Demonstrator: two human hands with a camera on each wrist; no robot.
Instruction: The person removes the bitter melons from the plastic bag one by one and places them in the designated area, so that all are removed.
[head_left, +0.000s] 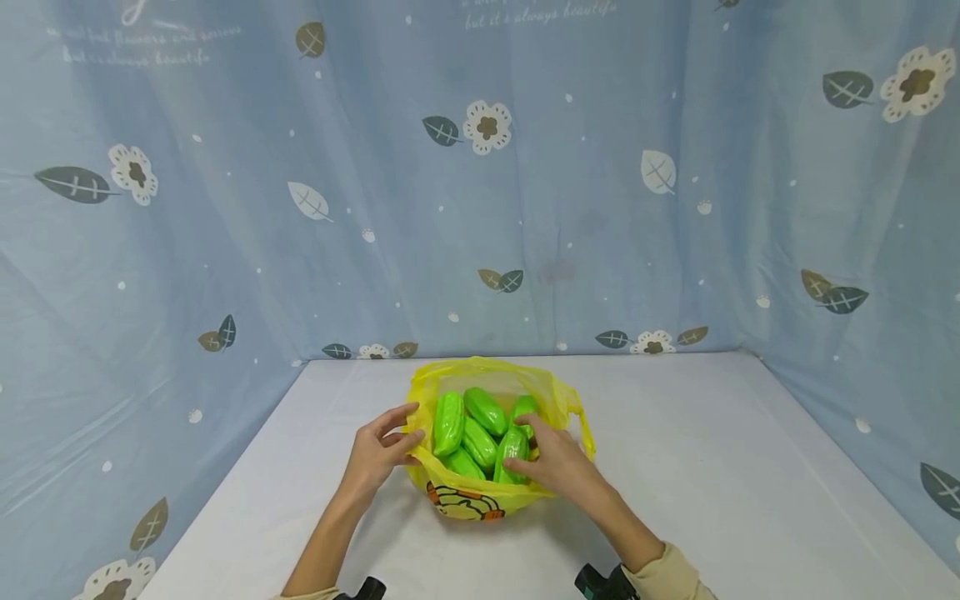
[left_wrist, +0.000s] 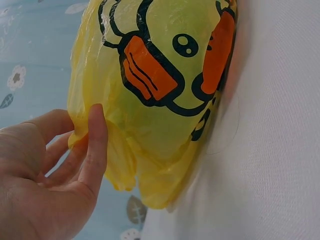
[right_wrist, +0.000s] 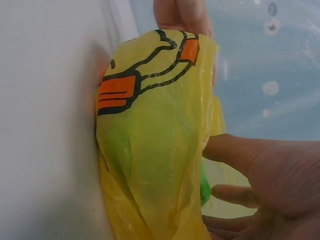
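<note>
A yellow plastic bag point(head_left: 480, 498) with a printed cartoon duck stands on the white table, its mouth spread wide. Inside lie several glossy, bright green oblong pieces point(head_left: 485, 411). My left hand point(head_left: 384, 450) pinches the bag's left rim between thumb and fingers; the left wrist view shows the thin film point(left_wrist: 80, 132) between them. Reaching in at the right side, my right hand point(head_left: 558, 461) has thumb and fingers around one green oblong piece point(head_left: 513, 450). In the right wrist view, the bag wall hides most of that piece.
The white table point(head_left: 697, 467) reaches back to a blue curtain point(head_left: 555, 192) printed with leaves and flowers, which also runs along both sides. A loop handle point(head_left: 583, 425) of the bag droops at its right. Dark wrist devices point(head_left: 607, 583) sit near the sleeves.
</note>
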